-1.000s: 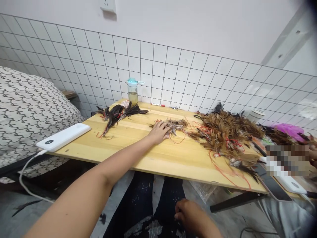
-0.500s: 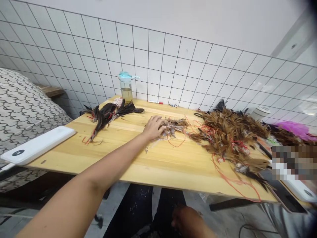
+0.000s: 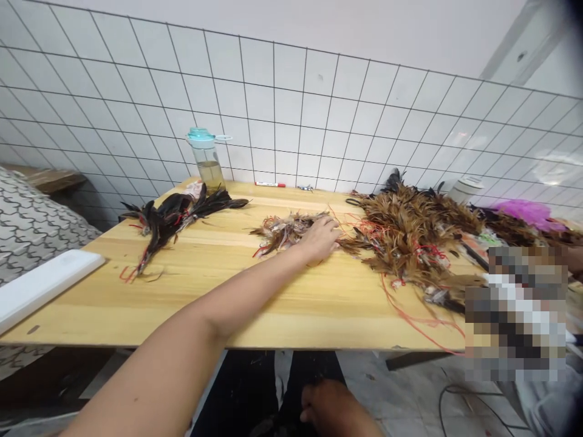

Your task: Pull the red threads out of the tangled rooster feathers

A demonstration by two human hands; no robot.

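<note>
My left hand [image 3: 321, 238] reaches across the table and lies palm down on the right end of a small heap of brown and grey feathers [image 3: 291, 229] with red ties. Its fingers are outstretched over the feathers, their tips partly hidden. Low over my lap, my right hand [image 3: 331, 403] is curled into a loose fist, and nothing sticks out of it. Just beyond my left fingertips, red string [image 3: 371, 229] runs into a large pile of brown feathers [image 3: 405, 221]. Dark feather bundles [image 3: 170, 218] with red ties lie at the left of the table.
The wooden table [image 3: 255, 315] stands against a wire grid [image 3: 291, 115]. At its back are a bottle with a blue lid [image 3: 207, 161], a red-and-white marker [image 3: 270, 184] and a white container [image 3: 465, 189]. A white oblong device [image 3: 50, 285] sits at the left edge; pink netting [image 3: 523, 212] lies right.
My left hand has moved from the left end of the small feather heap to its right end, uncovering the left part. The view has shifted slightly right. My right hand stays low over my lap.
</note>
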